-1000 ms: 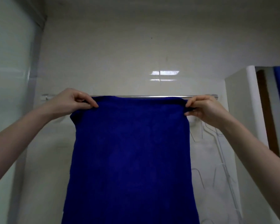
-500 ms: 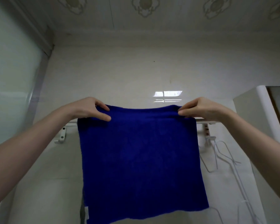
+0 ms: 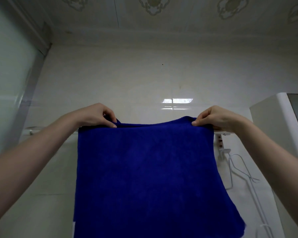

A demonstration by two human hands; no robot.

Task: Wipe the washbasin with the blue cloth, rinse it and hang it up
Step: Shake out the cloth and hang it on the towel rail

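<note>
The blue cloth (image 3: 144,177) hangs flat in front of me, spread wide against the tiled wall. Its top edge is folded over the wall-mounted towel rail (image 3: 222,133), which the cloth and my hands mostly hide. My left hand (image 3: 95,116) pinches the top left corner of the cloth between thumb and fingers. My right hand (image 3: 218,119) pinches the top right corner the same way. The washbasin is out of view.
White wire hangers (image 3: 237,170) dangle from the rail's bracket at the right. A white cabinet with a mirror (image 3: 280,121) juts out at the right edge. A glass partition (image 3: 9,93) stands at the left. The patterned ceiling is overhead.
My view has tilted upward, so the ceiling shows now. Both hands have carried the cloth's top edge up and over the rail, and the top edge sags between them.
</note>
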